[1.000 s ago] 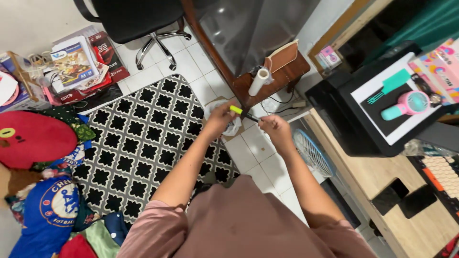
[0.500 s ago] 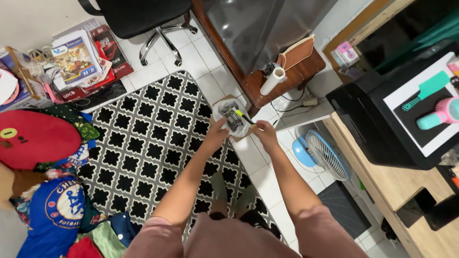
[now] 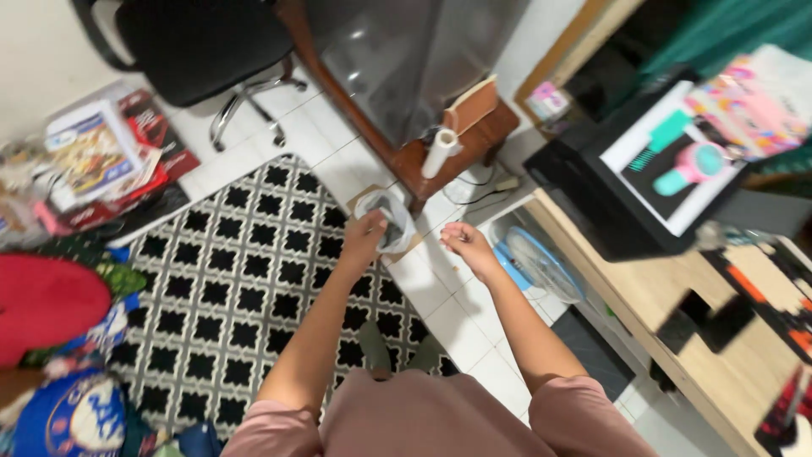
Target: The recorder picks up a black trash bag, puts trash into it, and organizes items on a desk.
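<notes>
Hands hover over the tiled floor (image 3: 461, 317) beside a black-and-white rug (image 3: 245, 279). Left hand (image 3: 365, 237) reaches into a clear plastic bag (image 3: 391, 222) sitting on the floor at the foot of a dark wooden table (image 3: 406, 156), its fingers curled over the bag's rim. Right hand (image 3: 463, 245) hangs just beside the bag, fingers loosely curled together and holding nothing visible. A small blue fan (image 3: 533, 267) lies on the tiles near the right hand, and a white roll (image 3: 440, 152) rests on the table's edge.
</notes>
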